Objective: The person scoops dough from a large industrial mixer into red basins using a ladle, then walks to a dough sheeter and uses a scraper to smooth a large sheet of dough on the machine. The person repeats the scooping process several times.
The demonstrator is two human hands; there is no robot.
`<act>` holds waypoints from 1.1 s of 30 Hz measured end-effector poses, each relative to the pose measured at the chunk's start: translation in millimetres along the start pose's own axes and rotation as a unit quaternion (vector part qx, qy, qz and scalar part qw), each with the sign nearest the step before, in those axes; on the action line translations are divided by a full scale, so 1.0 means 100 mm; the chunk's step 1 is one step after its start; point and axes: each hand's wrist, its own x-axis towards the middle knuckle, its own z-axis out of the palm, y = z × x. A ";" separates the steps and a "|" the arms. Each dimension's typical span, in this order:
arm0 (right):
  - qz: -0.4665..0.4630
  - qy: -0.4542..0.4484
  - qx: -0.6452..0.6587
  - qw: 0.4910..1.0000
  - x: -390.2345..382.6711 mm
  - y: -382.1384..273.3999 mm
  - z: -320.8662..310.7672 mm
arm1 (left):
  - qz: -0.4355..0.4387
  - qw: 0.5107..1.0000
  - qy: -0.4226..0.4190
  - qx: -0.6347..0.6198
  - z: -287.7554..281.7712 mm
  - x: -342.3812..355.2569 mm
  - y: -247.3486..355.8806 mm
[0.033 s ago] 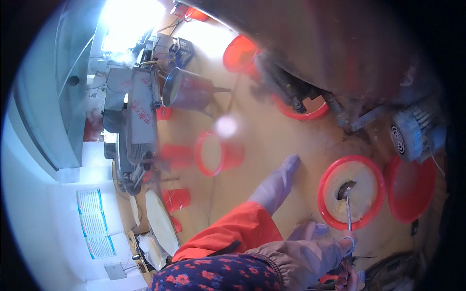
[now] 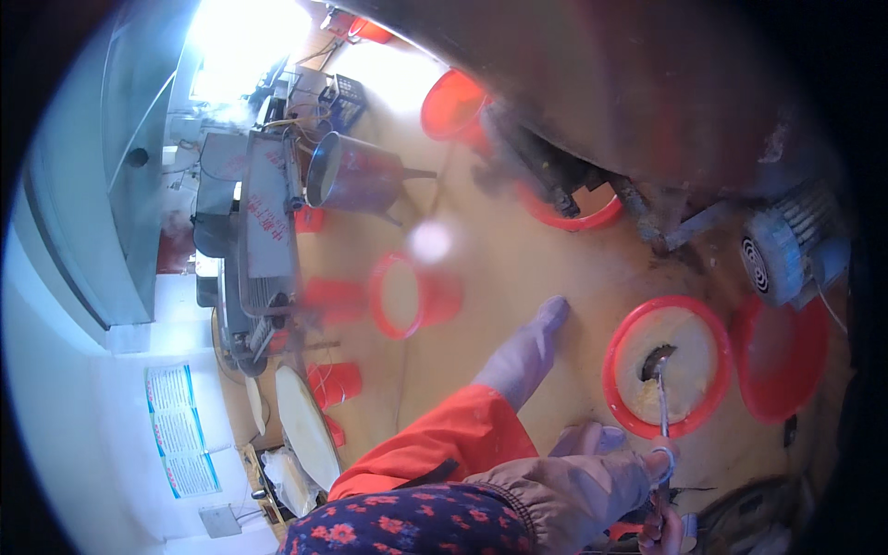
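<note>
My left hand, in a pale sleeve cover, is wrapped round the long handle of a metal ladle. Closer to the lower edge, my right hand grips the upper part of the same handle. The ladle reaches down into a red bucket at the right, and its head rests in a dark hollow in the pale cream-coloured contents. What the contents are, I cannot tell. A second red tub stands right beside this bucket.
A motor juts out at the right under a large dark vessel. More red buckets stand on the floor, one with pale contents. A metal machine and a tall metal drum on legs are at the left. My foot is left of the bucket.
</note>
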 end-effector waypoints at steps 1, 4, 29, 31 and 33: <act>-0.077 0.064 -0.031 0.995 0.01 0.03 0.13 | -0.003 1.000 -0.006 0.003 -0.02 -0.01 -0.01; -0.089 0.047 -0.106 0.989 0.07 0.03 0.61 | -0.003 1.000 -0.009 -0.007 -0.22 -0.07 -0.05; -0.178 -0.394 0.481 0.762 2.44 1.70 1.97 | -0.096 0.978 -0.161 -0.086 -1.75 -0.57 -0.38; -0.202 -0.303 0.420 0.831 2.50 1.75 1.94 | -0.099 0.992 -0.077 -0.028 -1.72 -0.57 -0.40; -0.229 -0.263 0.383 0.855 2.53 1.83 1.98 | -0.086 0.980 0.090 0.155 -1.67 -0.56 -0.43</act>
